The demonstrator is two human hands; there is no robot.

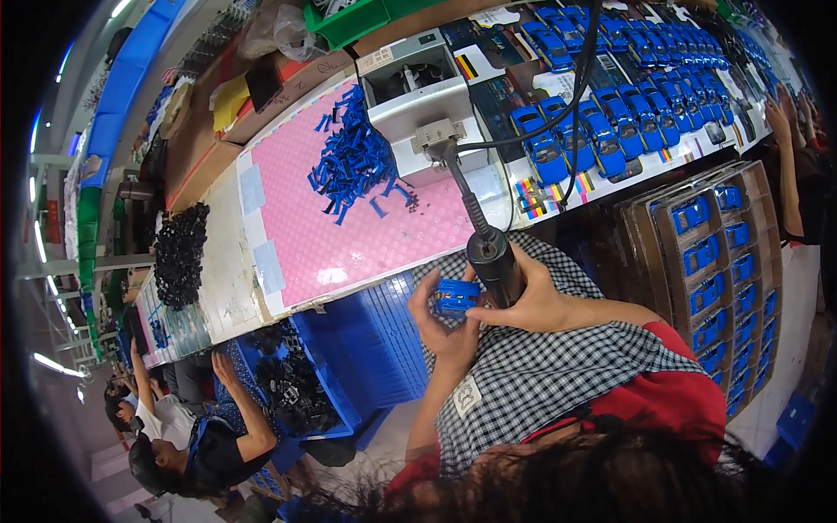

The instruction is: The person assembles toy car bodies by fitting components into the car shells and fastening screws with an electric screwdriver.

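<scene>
My left hand (pixel 438 322) grips a small blue toy car (pixel 455 296) just below the table edge. My right hand (pixel 532 301) is wrapped around a black electric screwdriver (pixel 493 253), whose tip sits against the car. The screwdriver's black cable (pixel 571 96) runs up over the table. My checked sleeves and red clothing fill the lower middle of the view.
A pile of small blue plastic parts (pixel 353 157) lies on a pink mat (pixel 349 235) beside a grey-white machine (pixel 414 87). Several finished blue cars (pixel 610 131) sit on the table's right; trays of cars (pixel 715 261) stand lower right. Black parts (pixel 179 253) are heaped left. Other people work lower left and far right.
</scene>
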